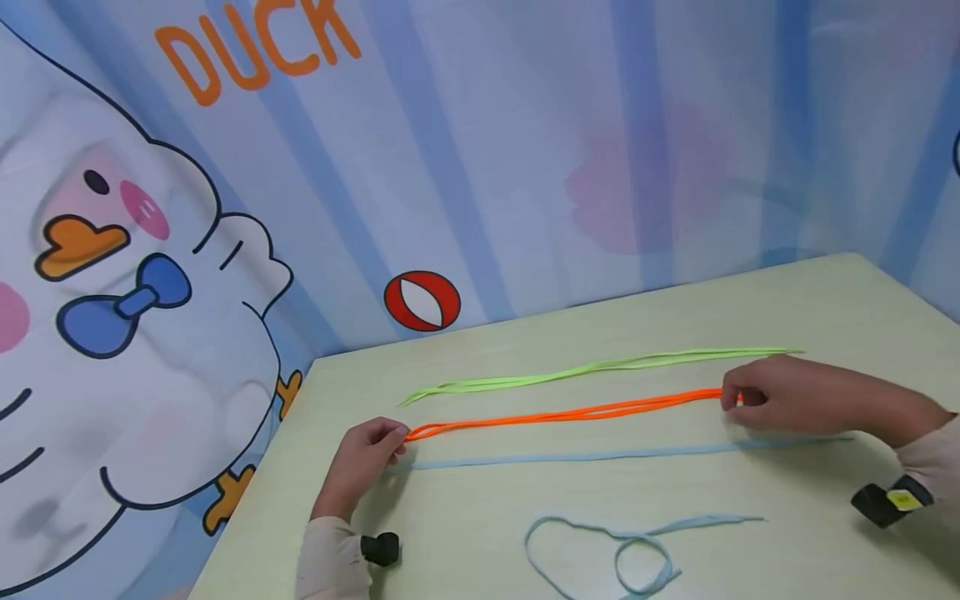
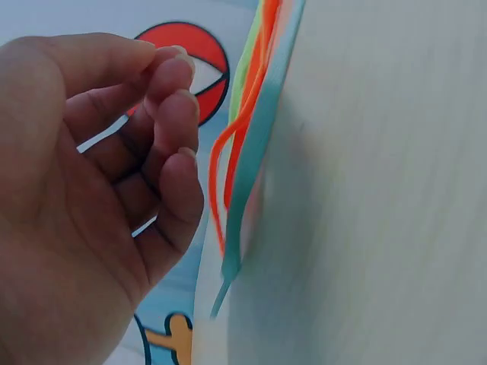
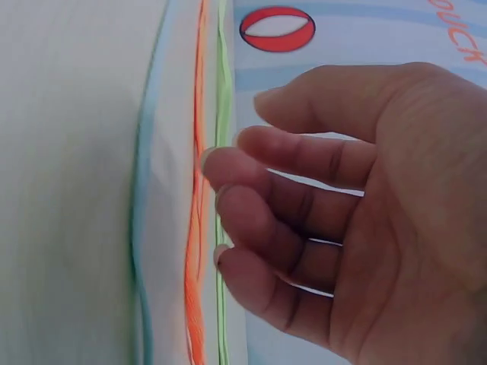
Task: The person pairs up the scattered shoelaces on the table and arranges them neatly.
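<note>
An orange shoelace (image 1: pixel 555 416), folded double, stretches across the table between my hands. In the head view my left hand (image 1: pixel 363 462) overlaps its left end and my right hand (image 1: pixel 817 396) its right end. The left wrist view shows my left fingers loosely bent, thumb near the index tip, above the lace's looped orange end (image 2: pixel 218 182). In the right wrist view my right fingers are relaxed and half curled, thumb apart, with nothing between them. Beyond the orange lace lies a doubled lime-green shoelace (image 1: pixel 540 377); nearer runs a straight light-blue shoelace (image 1: pixel 600 456).
Another light-blue shoelace (image 1: pixel 592 525) lies loosely looped near the front of the pale table (image 1: pixel 465 508). Behind stands a blue and white printed curtain (image 1: pixel 525 167) with a duck picture. A black band (image 1: pixel 380 549) is on my left wrist.
</note>
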Demonstrator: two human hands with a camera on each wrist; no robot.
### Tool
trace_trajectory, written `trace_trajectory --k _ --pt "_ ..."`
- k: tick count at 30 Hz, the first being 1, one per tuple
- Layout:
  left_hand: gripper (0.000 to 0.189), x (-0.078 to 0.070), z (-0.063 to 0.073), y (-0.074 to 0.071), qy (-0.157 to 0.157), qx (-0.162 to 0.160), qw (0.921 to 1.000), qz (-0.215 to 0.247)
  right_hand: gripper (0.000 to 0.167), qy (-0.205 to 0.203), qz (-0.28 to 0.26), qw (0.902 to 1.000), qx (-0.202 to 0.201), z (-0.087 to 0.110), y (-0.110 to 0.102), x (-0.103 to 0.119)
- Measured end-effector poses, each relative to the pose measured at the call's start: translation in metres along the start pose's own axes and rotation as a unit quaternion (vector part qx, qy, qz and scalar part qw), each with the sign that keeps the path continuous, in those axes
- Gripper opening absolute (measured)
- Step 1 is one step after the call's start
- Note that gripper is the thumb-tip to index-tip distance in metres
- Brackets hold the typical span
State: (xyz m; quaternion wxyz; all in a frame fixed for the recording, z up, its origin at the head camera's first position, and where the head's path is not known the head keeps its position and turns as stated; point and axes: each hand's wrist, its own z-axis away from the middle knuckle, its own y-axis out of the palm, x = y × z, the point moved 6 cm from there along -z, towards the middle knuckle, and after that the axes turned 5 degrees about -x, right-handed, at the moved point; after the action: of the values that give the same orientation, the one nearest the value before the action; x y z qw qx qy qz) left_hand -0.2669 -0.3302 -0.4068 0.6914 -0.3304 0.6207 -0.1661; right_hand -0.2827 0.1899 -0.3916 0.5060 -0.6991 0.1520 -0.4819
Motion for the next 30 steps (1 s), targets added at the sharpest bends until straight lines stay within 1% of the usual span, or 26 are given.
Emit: trace_trajectory --k 2,4,8,12,15,21,25,30 --pt "0.021 -0.005 0.0 0.007 0.01 0.0 0.9999 -0.007 0.004 -0.018 -0.014 0.9997 -0.002 -0.003 0.002 0.007" --pt "0.019 -0.01 0.001 0.014 0.023 0.007 0.9996 -0.018 0.004 -0.041 -0.029 0.9987 -0.002 -0.006 0.006 0.014" --pt "0.02 -0.022 0.006 0.03 0.048 0.036 0.9975 -0.038 0.002 -0.066 -0.054 0.9963 -0.005 -0.006 0.011 0.025" --pt "0.018 -0.039 0.014 0.044 0.082 0.063 0.9939 -0.039 0.004 -0.079 -0.056 0.9952 -0.007 -0.005 0.015 0.035" --pt "0.015 -0.049 0.02 0.053 0.105 0.083 0.9904 -0.034 0.003 -0.081 -0.053 0.9952 0.003 -0.004 0.02 0.042" --pt "0.016 -0.063 0.029 0.066 0.135 0.121 0.983 -0.027 0.003 -0.089 -0.041 0.9951 0.015 -0.001 0.031 0.061" --pt "0.016 -0.07 0.035 0.071 0.153 0.137 0.9781 -0.033 0.008 -0.112 -0.037 0.9928 0.02 0.0 0.038 0.075" --pt "0.015 -0.073 0.044 0.075 0.158 0.153 0.9744 -0.045 0.011 -0.142 -0.04 0.9881 0.043 0.0 0.052 0.096"
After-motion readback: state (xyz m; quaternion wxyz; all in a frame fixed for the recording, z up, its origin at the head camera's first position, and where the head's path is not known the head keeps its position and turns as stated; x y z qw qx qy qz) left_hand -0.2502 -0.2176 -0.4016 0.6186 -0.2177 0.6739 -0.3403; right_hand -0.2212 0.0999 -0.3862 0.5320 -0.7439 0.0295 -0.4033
